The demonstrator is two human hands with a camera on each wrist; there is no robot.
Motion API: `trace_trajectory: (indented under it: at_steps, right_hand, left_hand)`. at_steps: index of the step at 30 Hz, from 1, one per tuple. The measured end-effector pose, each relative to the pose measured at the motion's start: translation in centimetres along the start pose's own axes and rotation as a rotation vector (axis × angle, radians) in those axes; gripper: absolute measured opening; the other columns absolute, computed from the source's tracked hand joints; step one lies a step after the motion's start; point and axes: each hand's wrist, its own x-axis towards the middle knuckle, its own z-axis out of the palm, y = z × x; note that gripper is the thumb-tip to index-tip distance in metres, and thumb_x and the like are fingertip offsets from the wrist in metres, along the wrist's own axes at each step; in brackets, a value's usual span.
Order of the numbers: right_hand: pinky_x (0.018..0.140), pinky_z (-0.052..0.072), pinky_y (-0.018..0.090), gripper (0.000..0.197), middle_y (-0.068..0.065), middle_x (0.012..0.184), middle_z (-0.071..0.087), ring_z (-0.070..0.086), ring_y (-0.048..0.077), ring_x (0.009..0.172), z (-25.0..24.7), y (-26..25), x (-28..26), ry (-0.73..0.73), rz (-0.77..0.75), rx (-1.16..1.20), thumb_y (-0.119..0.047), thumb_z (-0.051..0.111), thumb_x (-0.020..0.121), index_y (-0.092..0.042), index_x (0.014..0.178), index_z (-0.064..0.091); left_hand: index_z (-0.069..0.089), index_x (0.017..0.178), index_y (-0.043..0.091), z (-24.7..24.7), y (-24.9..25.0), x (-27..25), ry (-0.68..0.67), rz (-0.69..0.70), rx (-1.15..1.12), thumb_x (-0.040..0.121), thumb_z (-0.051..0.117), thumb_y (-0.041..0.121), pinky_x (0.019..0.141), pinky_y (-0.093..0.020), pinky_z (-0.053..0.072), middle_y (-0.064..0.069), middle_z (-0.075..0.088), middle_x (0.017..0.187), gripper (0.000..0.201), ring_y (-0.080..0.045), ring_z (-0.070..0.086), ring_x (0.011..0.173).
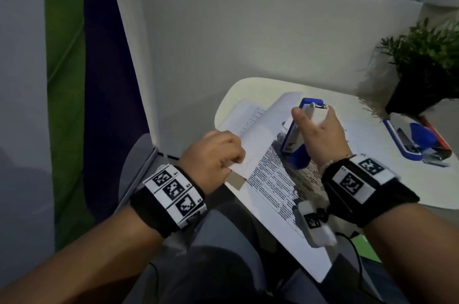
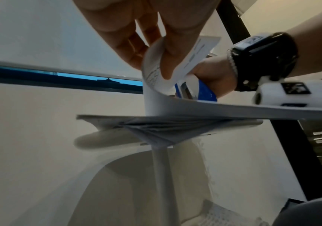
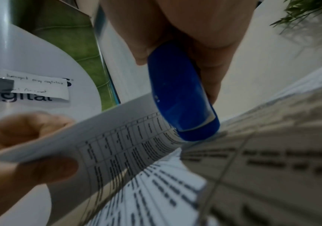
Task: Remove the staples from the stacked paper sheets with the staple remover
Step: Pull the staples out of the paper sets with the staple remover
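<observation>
Looks like an office nook: white partition panels point(image 1: 248, 30), a small rounded table point(image 1: 248, 89), printed sheets point(image 1: 273, 179), an opened stapler point(image 1: 412, 141), a potted plant point(image 1: 424, 55).

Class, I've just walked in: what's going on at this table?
A person's left hand pinches the top printed white sheet, curling it back off the stacked paper sheets on the small white table. The right hand grips the blue-and-white staple remover, its blue end down on that stack. No staple is visible.
</observation>
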Motion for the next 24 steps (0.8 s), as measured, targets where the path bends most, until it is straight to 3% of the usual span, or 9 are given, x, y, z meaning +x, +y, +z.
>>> trace_trajectory:
  at_steps: [3, 6, 9, 10, 12, 15, 19, 22, 24]
  right_hand:
    - [0.084, 0.051, 0.038, 0.048, 0.0, 0.102, 0.065, 0.065, 0.019, 0.094, -0.3, 0.2, 0.2, -0.01, 0.045, 0.064, -0.055, 0.06, 0.08, -0.024, 0.114, 0.048]
    - [0.079, 0.049, 0.035, 0.027, -0.003, 0.095, 0.061, 0.061, 0.019, 0.088, -0.5, 0.4, -0.1, -0.007, 0.01, 0.032, -0.04, 0.061, 0.087, -0.025, 0.107, 0.049]
    - [0.066, 0.051, 0.032, 0.018, 0.0, 0.087, 0.063, 0.061, 0.018, 0.07, -0.8, -0.5, -1.0, -0.039, -0.059, 0.08, -0.038, 0.062, 0.088, -0.028, 0.098, 0.051]
    - [0.064, 0.052, 0.032, 0.016, 0.002, 0.087, 0.065, 0.062, 0.016, 0.068, -1.0, -1.1, -1.2, -0.013, -0.091, 0.144, -0.039, 0.062, 0.087, -0.029, 0.094, 0.052]
    - [0.065, 0.054, 0.034, 0.017, 0.002, 0.086, 0.066, 0.064, 0.012, 0.069, -1.4, -3.2, -1.7, 0.071, -0.172, 0.369, -0.039, 0.063, 0.084, -0.029, 0.09, 0.051]
    - [0.072, 0.056, 0.032, 0.026, 0.003, 0.09, 0.067, 0.066, 0.014, 0.081, -1.7, -6.8, -2.0, 0.066, -0.385, 0.571, -0.043, 0.061, 0.079, -0.025, 0.094, 0.05]
    - [0.069, 0.052, 0.023, 0.034, 0.015, 0.1, 0.065, 0.065, 0.014, 0.083, -1.1, -9.3, -1.7, -0.042, -0.517, 0.377, -0.045, 0.058, 0.078, -0.019, 0.098, 0.052]
    - [0.072, 0.055, 0.027, 0.024, 0.016, 0.094, 0.066, 0.068, 0.02, 0.083, -0.1, -9.7, -1.5, -0.141, -0.524, 0.316, -0.042, 0.057, 0.078, -0.025, 0.092, 0.049]
    - [0.074, 0.058, 0.038, 0.021, 0.01, 0.085, 0.065, 0.067, 0.027, 0.079, 0.3, -9.7, -1.6, -0.158, -0.521, 0.323, -0.042, 0.058, 0.076, -0.027, 0.087, 0.049]
  left_hand:
    - [0.064, 0.069, 0.015, 0.3, -0.2, -0.5, -0.021, 0.041, 0.025, 0.064, 0.034, 0.012, 0.064, -0.015, 0.036, 0.004, 0.06, 0.08, 0.031, -0.008, 0.044, 0.08]
    - [0.06, 0.074, 0.023, 0.4, 0.0, -0.5, 0.023, -0.007, -0.037, 0.068, 0.04, 0.009, 0.065, -0.019, 0.043, 0.009, 0.057, 0.083, 0.024, -0.008, 0.048, 0.08]
    - [0.056, 0.079, 0.033, 0.5, 0.6, -0.3, 0.235, -0.341, -0.352, 0.079, 0.066, 0.005, 0.074, -0.023, 0.053, 0.014, 0.062, 0.087, 0.03, -0.003, 0.061, 0.08]
    - [0.056, 0.082, 0.036, 0.5, 0.8, -0.1, 0.292, -0.462, -0.462, 0.079, 0.07, 0.005, 0.076, -0.027, 0.055, 0.014, 0.063, 0.088, 0.034, -0.003, 0.064, 0.08]
    - [0.055, 0.088, 0.035, 0.3, 1.1, 0.4, 0.342, -0.574, -0.62, 0.079, 0.069, 0.001, 0.079, -0.035, 0.056, 0.011, 0.066, 0.092, 0.037, -0.009, 0.066, 0.086]
    - [0.055, 0.09, 0.029, -0.2, 1.9, 0.8, 0.323, -0.585, -0.716, 0.081, 0.066, 0.0, 0.077, -0.038, 0.057, 0.006, 0.068, 0.095, 0.032, -0.014, 0.068, 0.088]
    - [0.056, 0.09, 0.029, -0.7, 2.9, 0.9, 0.291, -0.538, -0.757, 0.081, 0.066, 0.001, 0.074, -0.033, 0.056, 0.01, 0.071, 0.088, 0.031, -0.012, 0.068, 0.087]
    - [0.056, 0.088, 0.03, -1.1, 3.4, 0.9, 0.289, -0.495, -0.752, 0.08, 0.067, 0.0, 0.076, -0.033, 0.055, 0.012, 0.071, 0.086, 0.033, -0.013, 0.068, 0.088]
    - [0.056, 0.088, 0.031, -1.4, 3.6, 1.0, 0.297, -0.468, -0.758, 0.08, 0.067, 0.0, 0.076, -0.031, 0.055, 0.015, 0.07, 0.084, 0.034, -0.011, 0.067, 0.088]
